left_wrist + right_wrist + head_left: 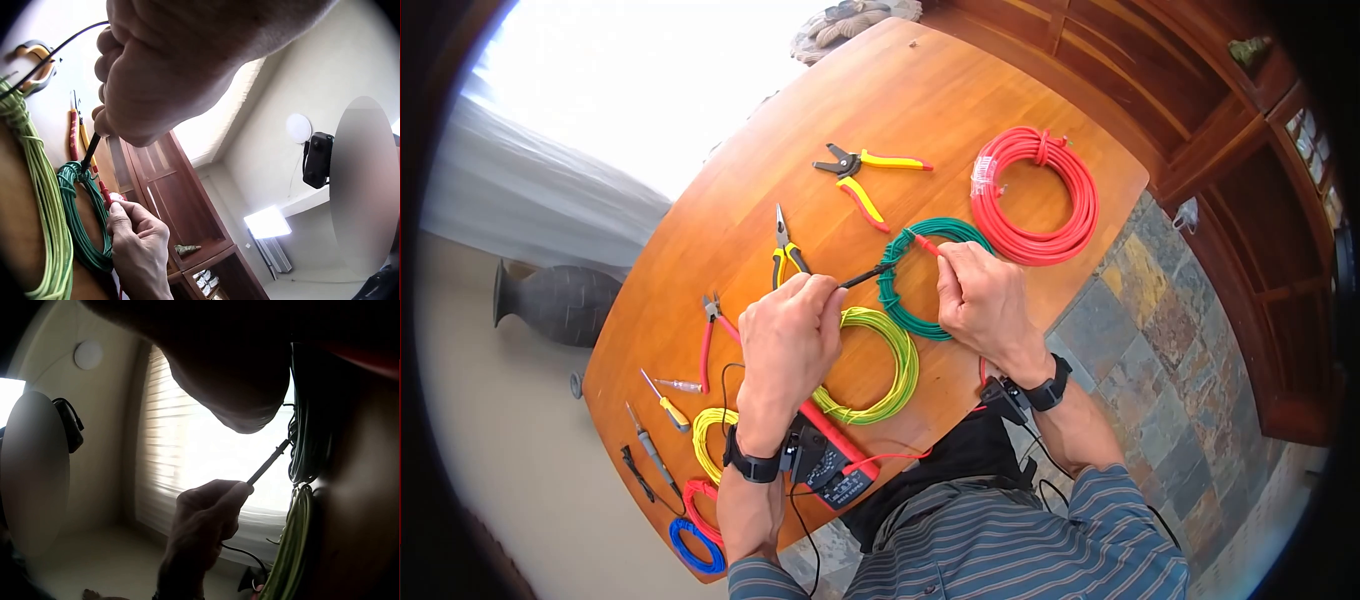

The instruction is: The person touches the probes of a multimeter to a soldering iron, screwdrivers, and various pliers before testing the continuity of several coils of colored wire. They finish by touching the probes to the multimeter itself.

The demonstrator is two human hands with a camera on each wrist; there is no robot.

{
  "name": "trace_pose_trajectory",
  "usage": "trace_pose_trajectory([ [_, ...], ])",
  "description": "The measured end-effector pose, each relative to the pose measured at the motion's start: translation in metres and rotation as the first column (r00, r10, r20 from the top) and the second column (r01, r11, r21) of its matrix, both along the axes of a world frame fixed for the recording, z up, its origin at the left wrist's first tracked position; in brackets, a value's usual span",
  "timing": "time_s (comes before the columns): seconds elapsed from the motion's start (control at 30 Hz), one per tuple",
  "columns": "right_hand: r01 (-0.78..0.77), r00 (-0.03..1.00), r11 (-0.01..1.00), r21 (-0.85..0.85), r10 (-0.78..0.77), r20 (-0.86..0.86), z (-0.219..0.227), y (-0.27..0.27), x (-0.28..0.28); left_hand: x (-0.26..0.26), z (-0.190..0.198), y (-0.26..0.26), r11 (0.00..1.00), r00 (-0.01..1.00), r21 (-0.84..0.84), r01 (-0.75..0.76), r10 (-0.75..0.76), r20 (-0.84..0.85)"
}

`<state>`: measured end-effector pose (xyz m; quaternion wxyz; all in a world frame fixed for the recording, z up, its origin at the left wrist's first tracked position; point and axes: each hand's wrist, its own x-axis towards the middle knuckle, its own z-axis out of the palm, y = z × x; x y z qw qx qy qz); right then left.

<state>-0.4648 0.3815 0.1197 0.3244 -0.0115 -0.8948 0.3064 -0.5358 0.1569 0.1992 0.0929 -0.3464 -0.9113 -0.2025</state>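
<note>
My left hand point(788, 335) pinches a black multimeter probe point(862, 276), whose tip meets the green wire coil point(912, 327) at its left side. Between the thumb and fingers of my right hand point(985, 305) is a red multimeter probe point(924, 243), its tip at the coil's upper left. In the left wrist view both probes come down close together on the wrapped part of the green coil point(78, 225). The red and black multimeter point(840, 470) lies at the table's near edge, partly behind my left wrist. A yellow-green coil point(910, 385) is beside my left hand.
On the wooden table point(750, 180) are a large red coil point(1080, 215), wire strippers point(865, 159), long-nose pliers point(781, 230), red-handled cutters point(706, 345) and a screwdriver point(672, 412). Yellow, red and blue point(690, 555) coils and a soldering iron point(650, 450) lie at the left.
</note>
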Motion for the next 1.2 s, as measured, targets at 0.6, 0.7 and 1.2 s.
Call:
trace_pose_trajectory([
  [0.6, -0.166, 0.983, 0.974, -0.155, 0.177, 0.057, 0.012, -0.008, 0.022, 0.038, 0.021, -0.031, 0.994, 0.969, 0.109, 0.024, -0.050, 0.241],
  [0.7, -0.160, 0.987, 0.976, -0.146, 0.160, -0.007, 0.012, -0.011, 0.022, 0.041, 0.013, -0.027, 0.992, 0.973, 0.128, 0.006, -0.036, 0.230],
  [1.2, -0.248, 0.953, 0.921, -0.300, 0.288, 0.094, 0.039, -0.031, 0.050, 0.075, 0.053, -0.073, 0.928, 0.915, 0.111, -0.355, 0.320, 0.245],
])
